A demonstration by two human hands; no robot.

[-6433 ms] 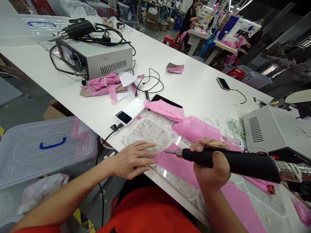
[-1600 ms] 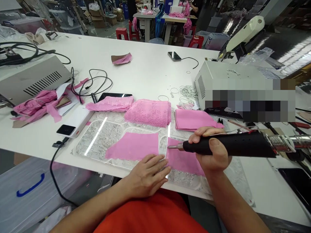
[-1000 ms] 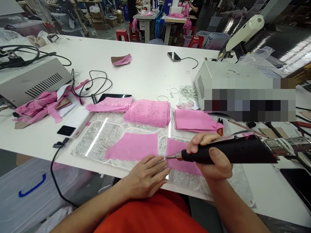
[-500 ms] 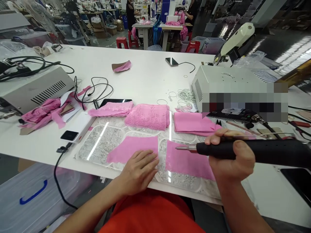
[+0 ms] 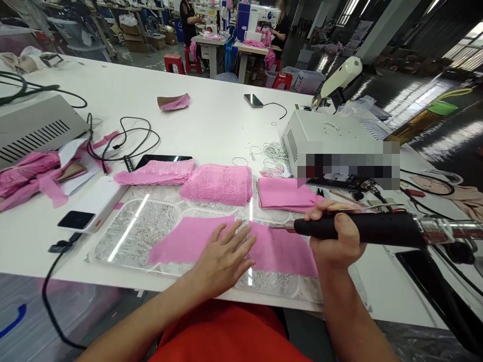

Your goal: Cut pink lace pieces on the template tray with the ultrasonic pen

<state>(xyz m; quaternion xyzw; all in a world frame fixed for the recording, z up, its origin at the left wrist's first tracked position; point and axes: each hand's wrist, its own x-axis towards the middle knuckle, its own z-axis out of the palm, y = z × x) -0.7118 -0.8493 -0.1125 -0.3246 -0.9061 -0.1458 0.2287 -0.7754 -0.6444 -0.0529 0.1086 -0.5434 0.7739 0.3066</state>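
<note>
My left hand (image 5: pixel 224 256) lies palm down with its fingers spread, over the right part of a flat pink fabric piece (image 5: pixel 181 239). Its fingertips reach the left edge of a second flat pink fabric piece (image 5: pixel 285 254). In my right hand (image 5: pixel 337 236) is a black corded handpiece (image 5: pixel 381 229) with a slim metal tip pointing left. That tip hovers above the upper part of the second piece; I cannot tell if it touches. Both pieces lie on a clear patterned mat (image 5: pixel 128 226).
Behind are folded pink lace fabric (image 5: pixel 219 185) and a pink fabric stack (image 5: pixel 287 193). A grey control box (image 5: pixel 332 130) stands at right, another grey box (image 5: pixel 37 123) at left. A white power bank (image 5: pixel 100 206), loose black cables (image 5: pixel 139 130) and a dark phone (image 5: pixel 252 100) lie about.
My left hand has shifted right, its fingers spreading from close together, and now reaches the second piece. My right hand still grips the handpiece. The whole view has turned a little right.
</note>
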